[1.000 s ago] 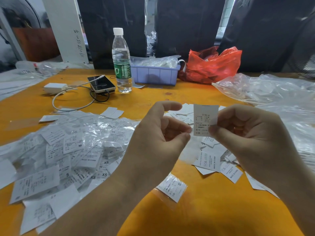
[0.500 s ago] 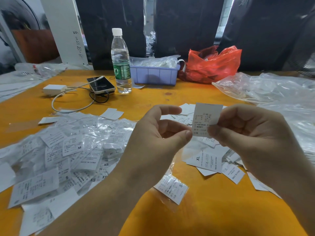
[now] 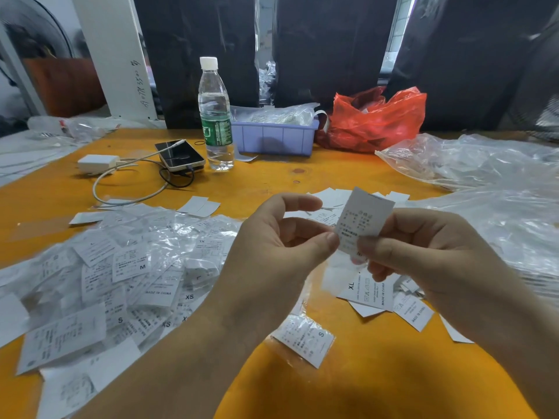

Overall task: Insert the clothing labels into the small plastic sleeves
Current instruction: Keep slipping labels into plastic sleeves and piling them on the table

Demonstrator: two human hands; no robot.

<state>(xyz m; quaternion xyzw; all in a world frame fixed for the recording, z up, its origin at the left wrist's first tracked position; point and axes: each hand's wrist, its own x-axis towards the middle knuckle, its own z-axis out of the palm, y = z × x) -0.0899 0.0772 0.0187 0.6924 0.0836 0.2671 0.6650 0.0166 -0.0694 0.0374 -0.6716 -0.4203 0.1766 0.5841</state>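
Observation:
A white printed clothing label [image 3: 364, 217] is held upright above the orange table [image 3: 378, 373]. My right hand [image 3: 429, 261] pinches its lower right part. My left hand [image 3: 281, 252] pinches at its lower left edge with thumb and fingers; whether a clear sleeve is between those fingers cannot be told. Sleeved labels lie in a heap [image 3: 115, 276] at the left. One sleeved label marked S [image 3: 304, 338] lies alone near the front. Loose labels [image 3: 381, 293] lie under my right hand.
A water bottle [image 3: 215, 116], a phone [image 3: 179, 155] with its charger cable [image 3: 121, 189], a purple tray [image 3: 273, 137] and a red plastic bag [image 3: 375, 120] stand at the back. Clear plastic bags [image 3: 484, 182] cover the right side.
The label has tilted to the right and my left thumb has closed in onto its lower left edge. Both hands stay at about the same place.

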